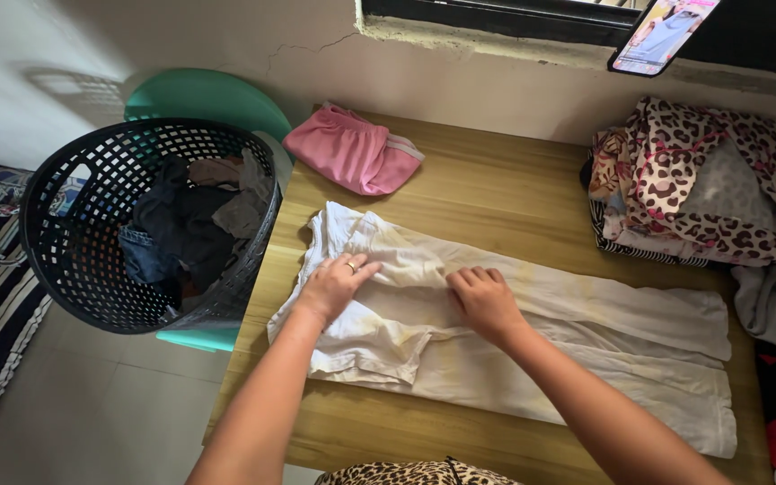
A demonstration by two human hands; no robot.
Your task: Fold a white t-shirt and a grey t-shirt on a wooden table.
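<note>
The left hand (334, 286) and the right hand (485, 301) pressed flat, gripping nothing, on the long white cotton garment (586, 341) on the wooden table (496, 189), which lay partly folded under them, its far end still spread out.

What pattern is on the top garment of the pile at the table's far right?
Leopard print with pink trim, on the top garment; clearest in the head view.
</note>
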